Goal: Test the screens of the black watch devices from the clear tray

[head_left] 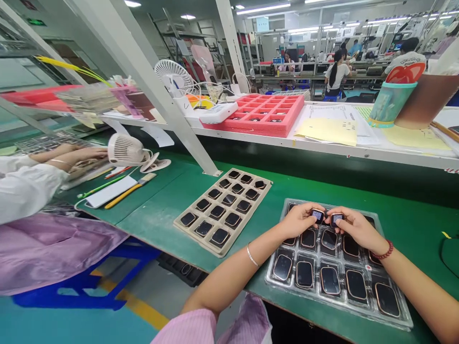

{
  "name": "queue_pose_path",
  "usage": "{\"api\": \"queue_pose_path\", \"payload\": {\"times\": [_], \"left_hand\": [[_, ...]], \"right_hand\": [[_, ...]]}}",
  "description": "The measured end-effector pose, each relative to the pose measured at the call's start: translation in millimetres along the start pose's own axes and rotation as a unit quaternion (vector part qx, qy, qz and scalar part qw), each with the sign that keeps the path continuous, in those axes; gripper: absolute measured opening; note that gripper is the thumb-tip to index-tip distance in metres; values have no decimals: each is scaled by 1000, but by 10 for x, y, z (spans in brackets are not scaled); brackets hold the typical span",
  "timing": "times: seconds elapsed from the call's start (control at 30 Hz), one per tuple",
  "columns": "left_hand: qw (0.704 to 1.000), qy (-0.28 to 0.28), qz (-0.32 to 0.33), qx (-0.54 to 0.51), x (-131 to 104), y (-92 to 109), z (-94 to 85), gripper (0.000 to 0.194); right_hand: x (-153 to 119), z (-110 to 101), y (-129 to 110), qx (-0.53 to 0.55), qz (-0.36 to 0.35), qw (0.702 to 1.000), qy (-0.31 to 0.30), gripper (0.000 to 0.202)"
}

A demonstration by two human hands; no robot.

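Observation:
My left hand is closed on a smartwatch without a strap, its lit screen showing a QR code. Just to the right, my right hand grips a second smartwatch, also lit with a code. Both are held side by side above the far rows of a clear plastic tray. Dark-screened watches with gold rims sit in the tray's pockets, among them a near-row watch. My hands and forearms hide part of the far and right pockets.
A beige tray of similar watches lies to the left on the green bench. Beyond it are a small fan and a brush. A co-worker's hands work at far left. The overhead shelf carries a red foam tray.

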State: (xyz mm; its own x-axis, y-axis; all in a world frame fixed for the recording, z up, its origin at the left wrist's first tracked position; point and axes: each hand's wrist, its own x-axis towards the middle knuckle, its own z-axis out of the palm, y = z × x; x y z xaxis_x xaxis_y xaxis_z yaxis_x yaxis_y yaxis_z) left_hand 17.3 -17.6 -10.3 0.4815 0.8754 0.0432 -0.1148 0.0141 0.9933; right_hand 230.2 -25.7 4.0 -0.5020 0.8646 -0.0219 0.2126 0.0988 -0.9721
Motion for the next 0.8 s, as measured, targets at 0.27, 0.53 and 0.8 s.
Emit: {"api": "queue_pose_path", "payload": {"times": [0.27, 0.53, 0.8], "left_hand": [[1000, 3, -13, 4, -2, 23, 8, 27], [1000, 6, -9, 12, -19, 38, 16, 27], [1000, 6, -1, 19, -7, -9, 6, 27]], "right_hand": [[4, 1, 11, -4, 5, 1000, -4, 23], [3, 1, 21, -2, 8, 1000, -3, 23], [8, 7, 27, -6, 8, 1000, 3, 24]]}}
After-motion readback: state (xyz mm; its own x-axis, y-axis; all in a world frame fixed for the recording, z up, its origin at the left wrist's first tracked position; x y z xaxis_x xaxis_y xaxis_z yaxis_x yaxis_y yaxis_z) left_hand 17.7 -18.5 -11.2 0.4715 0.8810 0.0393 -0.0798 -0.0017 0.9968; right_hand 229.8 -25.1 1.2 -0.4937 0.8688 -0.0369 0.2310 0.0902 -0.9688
